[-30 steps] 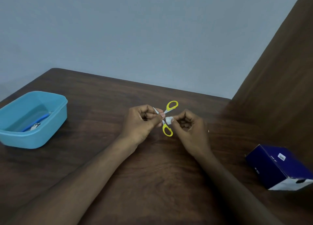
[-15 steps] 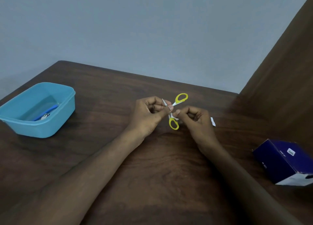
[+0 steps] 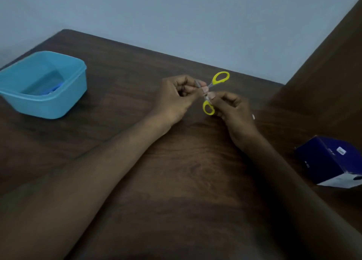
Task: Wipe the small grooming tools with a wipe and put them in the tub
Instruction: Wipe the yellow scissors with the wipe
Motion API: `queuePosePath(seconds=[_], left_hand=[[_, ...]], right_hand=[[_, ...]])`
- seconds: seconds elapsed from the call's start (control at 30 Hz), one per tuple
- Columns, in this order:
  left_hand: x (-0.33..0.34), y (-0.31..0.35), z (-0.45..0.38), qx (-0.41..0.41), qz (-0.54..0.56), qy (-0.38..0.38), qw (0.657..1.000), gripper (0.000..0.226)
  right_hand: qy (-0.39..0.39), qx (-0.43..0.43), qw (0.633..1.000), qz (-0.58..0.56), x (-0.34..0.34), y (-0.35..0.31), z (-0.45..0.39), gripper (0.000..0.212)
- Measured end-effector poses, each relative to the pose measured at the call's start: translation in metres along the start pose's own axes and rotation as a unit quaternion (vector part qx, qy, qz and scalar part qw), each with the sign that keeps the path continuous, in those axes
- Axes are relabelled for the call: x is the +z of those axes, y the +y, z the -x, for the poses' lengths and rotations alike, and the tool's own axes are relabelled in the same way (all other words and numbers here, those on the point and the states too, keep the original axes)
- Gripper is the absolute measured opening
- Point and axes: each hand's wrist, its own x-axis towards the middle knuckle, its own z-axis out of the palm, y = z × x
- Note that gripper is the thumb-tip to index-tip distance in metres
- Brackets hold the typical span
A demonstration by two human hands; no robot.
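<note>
While the small scissors sit spread open between the two hands, the wiping is best done one blade at a time, drawing the wipe from the pivot out toward the tip and keeping the fingertips on the flat of the blade, not across its edge. The left hand has its fingers curled, thumb and forefinger pinching the blade end just left of the pivot. The right hand is curled too, its thumb and forefinger pressed together right at the pivot; the frame is blurred there, so I think a scrap of wipe is pinched between them, but I cannot be sure.

One yellow loop stands up and to the right of the grip, the other hangs just below it, against the right hand's fingers. Both forearms reach in low over the dark table, wrists turned inward so the knuckles face each other, hands almost touching.

The blue tub stands well off to the left of the grip, something blue already lying inside. A dark blue box lies well apart to the right.
</note>
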Motion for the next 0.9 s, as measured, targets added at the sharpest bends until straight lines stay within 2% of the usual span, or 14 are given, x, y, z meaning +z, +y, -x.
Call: queuePosePath(seconds=[0.07,0.13,0.2,0.27,0.5,0.63,0.8,0.9], left_hand=[[0.001,0.001,-0.001,-0.009,0.006,0.015,1.0,0.013],[0.001,0.001,-0.002,-0.011,0.009,0.021,1.0,0.012],[0.0,-0.001,-0.002,-0.01,0.008,0.018,1.0,0.011],[-0.001,-0.003,-0.002,-0.005,0.009,0.013,1.0,0.013],[0.0,-0.001,-0.002,-0.009,0.013,0.006,1.0,0.02],[-0.001,-0.001,-0.002,-0.003,0.012,0.001,1.0,0.018],[-0.004,-0.004,-0.004,-0.004,0.015,0.025,1.0,0.013],[-0.003,-0.003,-0.003,-0.006,0.023,0.022,0.999,0.012]], right_hand=[[0.042,0.018,0.999,-0.03,-0.005,0.001,-0.003,0.01],[0.063,-0.004,0.997,0.039,-0.012,0.002,-0.003,0.008],[0.024,-0.034,0.991,0.126,-0.014,0.001,0.001,0.012],[-0.014,-0.038,0.989,0.141,-0.013,0.0,0.003,0.014],[0.045,-0.053,0.994,0.081,-0.016,-0.002,-0.001,0.012],[-0.028,-0.053,0.985,0.163,-0.014,0.002,0.004,0.016],[-0.037,-0.06,0.977,0.201,-0.019,-0.001,0.005,0.014],[-0.032,-0.067,0.98,0.184,-0.015,-0.003,0.005,0.01]])
